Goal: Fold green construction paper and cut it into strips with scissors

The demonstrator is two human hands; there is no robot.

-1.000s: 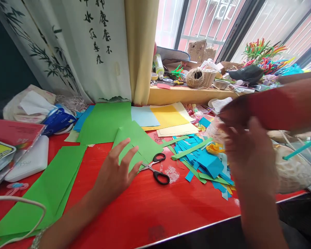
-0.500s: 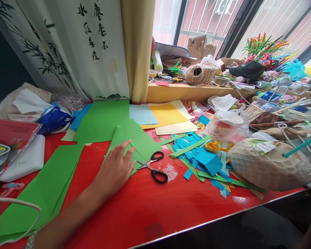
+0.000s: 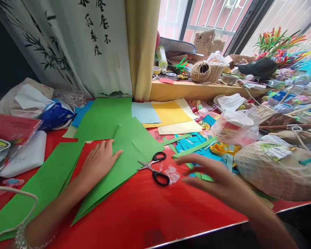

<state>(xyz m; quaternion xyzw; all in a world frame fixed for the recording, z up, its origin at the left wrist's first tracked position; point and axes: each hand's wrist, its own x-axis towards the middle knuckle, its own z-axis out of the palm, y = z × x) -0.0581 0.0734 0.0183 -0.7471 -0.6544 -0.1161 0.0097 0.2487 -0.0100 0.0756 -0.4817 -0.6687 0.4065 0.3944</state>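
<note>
Left grip (image 3: 97,162) flat on green sheet (image 3: 124,162), right grip (image 3: 212,174) beside scissors (image 3: 155,167).

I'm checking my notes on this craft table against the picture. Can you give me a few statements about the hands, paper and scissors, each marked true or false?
1. The left hand lies flat on a green sheet. True.
2. The right hand grips the scissors. False: it hovers open beside them, over the paper scraps.
3. The scissors have black handles. True.
4. The table is blue. False: it is red.

Green paper sheet (image 3: 124,162) flat on red table (image 3: 150,211).
</note>
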